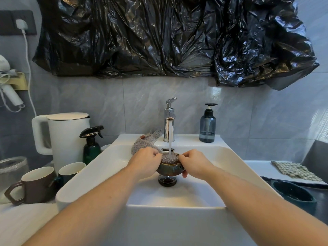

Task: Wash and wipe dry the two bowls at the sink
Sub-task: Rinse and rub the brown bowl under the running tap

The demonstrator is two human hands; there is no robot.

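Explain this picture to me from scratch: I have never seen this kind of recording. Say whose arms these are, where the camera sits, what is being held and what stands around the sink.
There is no machine here. A person wears a wide-angle camera on the head, so you look down along their own bare arms. The left hand and right hand both grip a small dark bowl by its rim, holding it over the white sink under water running from the chrome tap. A patterned cloth lies on the sink's back ledge, near a blue soap dispenser. To the left stand a white kettle, a green spray bottle and two mugs. On the right lie a checked cloth and a dark green bowl.
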